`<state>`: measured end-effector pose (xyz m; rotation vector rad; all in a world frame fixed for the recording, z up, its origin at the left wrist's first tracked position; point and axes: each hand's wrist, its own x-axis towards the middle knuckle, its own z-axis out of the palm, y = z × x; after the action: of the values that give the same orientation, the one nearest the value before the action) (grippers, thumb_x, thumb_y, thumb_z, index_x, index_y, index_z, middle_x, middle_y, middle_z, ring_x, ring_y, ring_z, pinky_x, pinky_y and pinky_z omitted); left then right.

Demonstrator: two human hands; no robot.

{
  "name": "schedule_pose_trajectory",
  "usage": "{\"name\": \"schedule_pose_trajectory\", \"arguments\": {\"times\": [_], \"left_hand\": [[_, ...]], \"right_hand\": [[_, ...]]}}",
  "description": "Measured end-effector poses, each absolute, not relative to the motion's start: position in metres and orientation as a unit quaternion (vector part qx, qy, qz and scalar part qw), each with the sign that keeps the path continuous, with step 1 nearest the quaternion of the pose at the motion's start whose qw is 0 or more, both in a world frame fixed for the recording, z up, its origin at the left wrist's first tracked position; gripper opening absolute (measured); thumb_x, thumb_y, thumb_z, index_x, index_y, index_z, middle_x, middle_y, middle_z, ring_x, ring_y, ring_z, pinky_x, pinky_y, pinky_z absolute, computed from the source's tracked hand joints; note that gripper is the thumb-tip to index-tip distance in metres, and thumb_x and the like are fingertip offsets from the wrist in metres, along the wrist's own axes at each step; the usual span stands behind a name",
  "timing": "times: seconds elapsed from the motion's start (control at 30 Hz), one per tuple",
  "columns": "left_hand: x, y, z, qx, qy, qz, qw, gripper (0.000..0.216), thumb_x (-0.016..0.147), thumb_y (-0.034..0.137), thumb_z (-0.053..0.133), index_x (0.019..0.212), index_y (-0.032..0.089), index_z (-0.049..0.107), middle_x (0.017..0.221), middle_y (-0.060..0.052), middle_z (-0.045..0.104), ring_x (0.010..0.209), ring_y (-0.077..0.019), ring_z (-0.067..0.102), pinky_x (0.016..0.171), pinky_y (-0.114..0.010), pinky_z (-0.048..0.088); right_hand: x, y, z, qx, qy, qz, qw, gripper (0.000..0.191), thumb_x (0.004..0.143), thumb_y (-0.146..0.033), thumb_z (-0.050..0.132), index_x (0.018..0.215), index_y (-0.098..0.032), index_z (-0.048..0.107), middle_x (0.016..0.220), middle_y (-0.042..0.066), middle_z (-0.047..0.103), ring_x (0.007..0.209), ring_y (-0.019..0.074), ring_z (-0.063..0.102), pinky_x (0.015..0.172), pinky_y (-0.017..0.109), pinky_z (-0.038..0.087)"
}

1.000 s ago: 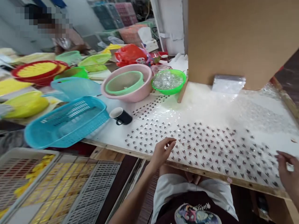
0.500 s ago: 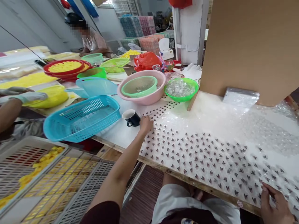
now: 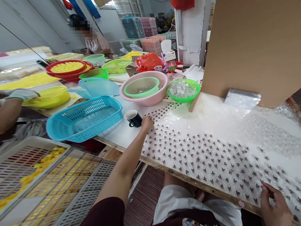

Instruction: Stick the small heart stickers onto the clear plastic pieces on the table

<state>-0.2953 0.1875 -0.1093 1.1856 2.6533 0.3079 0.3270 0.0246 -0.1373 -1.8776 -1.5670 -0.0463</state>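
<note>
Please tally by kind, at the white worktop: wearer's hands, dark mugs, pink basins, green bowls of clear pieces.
Wearer's left hand and right hand: 2
Dark mug: 1
Pink basin: 1
Green bowl of clear pieces: 1
Total: 5

Past the desk (image 3: 128,138), I'm seeing a white pillar (image 3: 191,34) rising near stacked crates (image 3: 133,28); light (image 3: 107,3) is glowing above a pale wall (image 3: 110,26), and dark floor (image 3: 145,194) is showing below the desk's edge.
</note>
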Motion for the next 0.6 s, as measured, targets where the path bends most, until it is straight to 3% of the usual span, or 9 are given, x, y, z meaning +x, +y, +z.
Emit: {"name": "schedule_pose_trajectory", "arguments": {"times": [0.13,0.27,0.37,0.47,0.6], "left_hand": [[-0.292,0.189,-0.113,0.402,0.904,0.114,0.094,0.036,0.093,0.038,0.064,0.119,0.013,0.062,0.127,-0.012,0.061,0.114,-0.0268,0.06,0.095,-0.047,0.051],[-0.292,0.19,-0.118,0.4,0.903,0.129,0.088,0.036,0.084,0.041,0.071,0.102,0.011,0.064,0.126,-0.018,0.061,0.118,-0.0328,0.058,0.091,-0.037,0.047],[-0.292,0.191,-0.121,0.401,0.9,0.142,0.096,0.023,0.085,0.037,0.067,0.093,0.015,0.063,0.113,-0.014,0.068,0.108,-0.0286,0.062,0.086,-0.033,0.046],[-0.289,0.189,-0.125,0.401,0.898,0.156,0.093,0.021,0.087,0.032,0.064,0.1,0.016,0.061,0.111,-0.012,0.069,0.105,-0.0267,0.063,0.087,-0.033,0.046],[-0.286,0.185,-0.129,0.391,0.903,0.167,0.064,0.038,0.088,0.039,0.062,0.114,0.013,0.059,0.134,-0.021,0.055,0.128,-0.0341,0.05,0.099,-0.038,0.041]], "right_hand": [[0.327,0.026,-0.14,-0.707,-0.609,-0.027,0.359,0.039,0.092,-0.044,0.046,0.103,-0.017,0.071,0.094,0.01,0.074,0.073,0.0236,0.067,0.065,0.033,0.047],[0.328,0.025,-0.141,-0.704,-0.611,-0.03,0.361,0.04,0.092,-0.045,0.046,0.104,-0.016,0.071,0.093,0.009,0.073,0.075,0.0225,0.066,0.063,0.03,0.045],[0.327,0.025,-0.14,-0.704,-0.61,-0.027,0.363,0.041,0.093,-0.045,0.046,0.105,-0.015,0.071,0.093,0.009,0.072,0.075,0.0217,0.066,0.065,0.03,0.045],[0.325,0.024,-0.138,-0.703,-0.607,-0.031,0.369,0.043,0.093,-0.046,0.045,0.106,-0.015,0.071,0.091,0.009,0.072,0.074,0.0217,0.065,0.065,0.031,0.045],[0.326,0.024,-0.138,-0.707,-0.605,-0.027,0.365,0.042,0.094,-0.047,0.044,0.104,-0.016,0.072,0.092,0.009,0.073,0.073,0.0213,0.065,0.065,0.031,0.045]]}}
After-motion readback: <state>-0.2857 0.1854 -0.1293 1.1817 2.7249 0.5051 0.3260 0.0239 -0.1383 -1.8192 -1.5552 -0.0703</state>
